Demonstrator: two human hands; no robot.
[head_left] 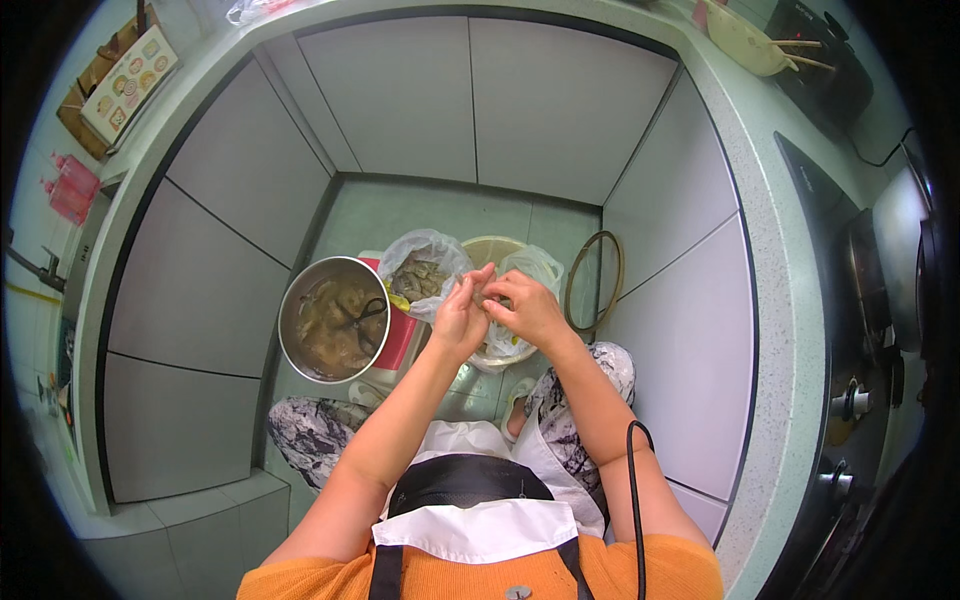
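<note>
My left hand [459, 318] is held palm up with its fingers curled, in front of me over the floor. Close against it, my right hand [530, 308] pinches with thumb and fingertips. Something small and greyish seems to be between them, too hidden to name. Just beyond my left hand, an open clear plastic bag [440, 252] holds greyish-brown pieces [418, 279], perhaps seafood. Below my right hand stands a cream bin [487, 246] lined with a clear bag [535, 262]. To the left, a metal pot [285, 328] contains murky brown water with pieces in it; black-handled scissors [374, 308] rest inside.
A red and white box or stool [398, 341] sits beside the pot. Leaning at the right cabinet is a thin brown ring [569, 290]. White cabinets [685, 365] and a pale counter [735, 130] surround me on three sides. A black hob [815, 215] is at right.
</note>
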